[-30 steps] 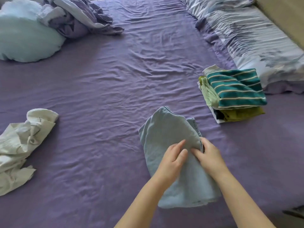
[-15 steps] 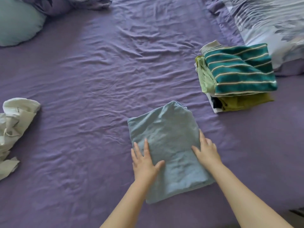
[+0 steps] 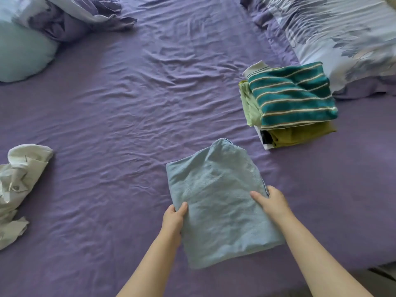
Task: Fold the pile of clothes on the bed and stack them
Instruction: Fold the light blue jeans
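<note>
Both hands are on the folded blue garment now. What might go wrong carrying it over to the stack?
1. The left hand and right hand grip the blue garment only at its side edges, so the unsupported middle may sag and the fold fall open when lifted.
2. The stack is already uneven, its striped top piece offset from the layers below; another garment could tip it.
</note>
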